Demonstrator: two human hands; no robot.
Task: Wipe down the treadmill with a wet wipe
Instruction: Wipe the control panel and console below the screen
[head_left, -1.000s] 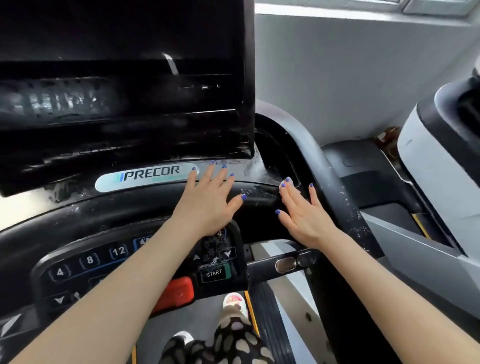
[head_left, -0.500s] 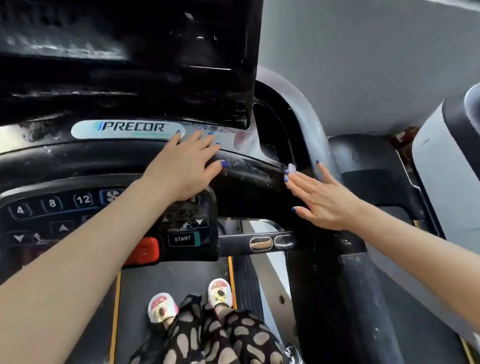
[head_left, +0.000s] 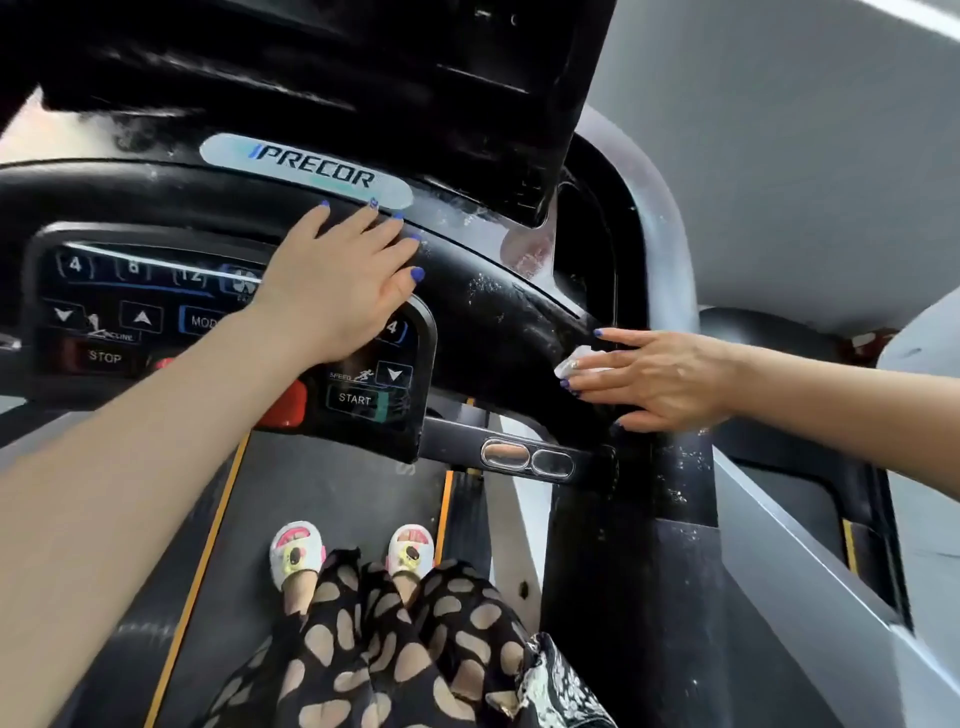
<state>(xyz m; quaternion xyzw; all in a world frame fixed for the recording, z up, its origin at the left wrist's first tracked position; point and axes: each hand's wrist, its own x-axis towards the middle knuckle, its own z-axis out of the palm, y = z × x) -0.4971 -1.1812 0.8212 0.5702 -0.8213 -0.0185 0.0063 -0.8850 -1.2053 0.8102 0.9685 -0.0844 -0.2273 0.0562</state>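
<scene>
I stand on a black Precor treadmill (head_left: 483, 306). My left hand (head_left: 343, 280) lies flat with straight fingers on the curved black console rim, just below the Precor badge (head_left: 306, 169) and above the button panel (head_left: 363, 395). My right hand (head_left: 654, 379) presses a small white wet wipe (head_left: 574, 361) with straight fingers against the right end of the rim, where it meets the right upright (head_left: 649, 499). Most of the wipe is hidden under my fingers. Wet streaks and white specks show on the black plastic around it.
The dark screen (head_left: 322, 67) hangs over the console. A handlebar with metal pulse sensors (head_left: 527, 457) juts out below my right hand. My feet in white slippers (head_left: 353, 553) stand on the belt. A grey wall and another machine (head_left: 919, 353) lie to the right.
My right hand has slid the wipe down and left along the rim toward the upright. My left hand stays on the rim. My view has tilted further down and rolled.
</scene>
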